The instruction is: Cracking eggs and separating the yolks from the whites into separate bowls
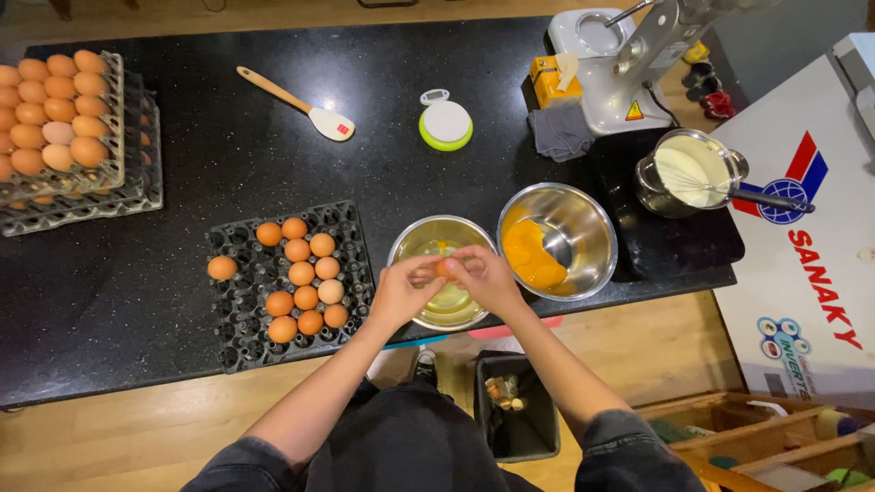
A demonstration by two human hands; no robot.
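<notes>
Two hands (397, 293) (489, 278) on one egg (446, 269), two steel bowls (428, 239) (583, 219), roughly eleven tray eggs (305, 273).

Egg (446, 269) between both hands mostly hidden by fingers (469, 264); stacked egg trays (55, 118) far left cut off by edge; bin (515, 410) contents below hands unclear.

counter: black speckled stone (118, 310) before me | floor: light wood boards (656, 351) near | right: white chest freezer (802, 273)

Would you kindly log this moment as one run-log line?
left hand + right hand: holding egg | over steel bowl | yolk bowl right | egg tray left
</notes>
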